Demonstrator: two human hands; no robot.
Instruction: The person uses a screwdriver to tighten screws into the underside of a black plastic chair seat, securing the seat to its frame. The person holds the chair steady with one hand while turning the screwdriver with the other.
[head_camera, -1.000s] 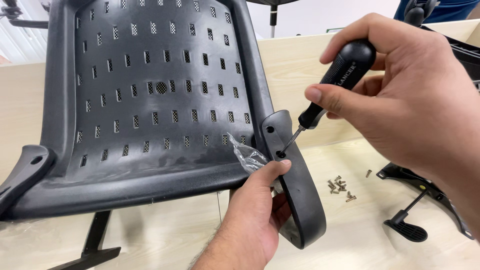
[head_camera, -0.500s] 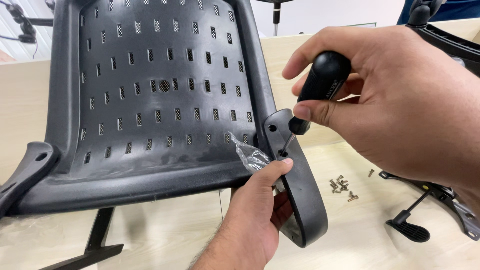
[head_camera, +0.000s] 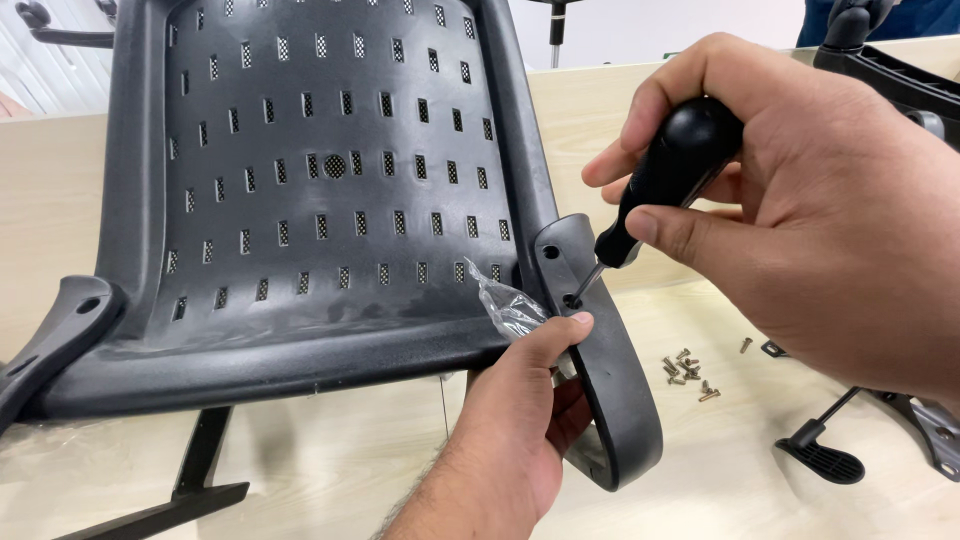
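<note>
The right hand (head_camera: 800, 230) is clenched around the black handle of a screwdriver (head_camera: 668, 175), thumb and fingers wrapped on it, and the thin shaft slants down-left with its tip set in a hole of the black armrest bracket (head_camera: 600, 350). This curved bracket stands against the right edge of the black perforated chair back (head_camera: 320, 190), which rests tilted on the pale wooden table (head_camera: 350, 460). The left hand (head_camera: 515, 420) comes up from below and grasps the bracket's lower part, thumb pressed on its front face just beside the hole, the other fingers curled behind. A small crumpled clear plastic bag (head_camera: 505, 305) lies pinched between that hand and the chair back's lower right corner; no label shows on it. A matching bracket (head_camera: 55, 330) sticks out at the chair back's left corner. A small heap of brass-coloured screws (head_camera: 688, 370) lies loose on the table right of the bracket, near a black lever part (head_camera: 825, 455)
</note>
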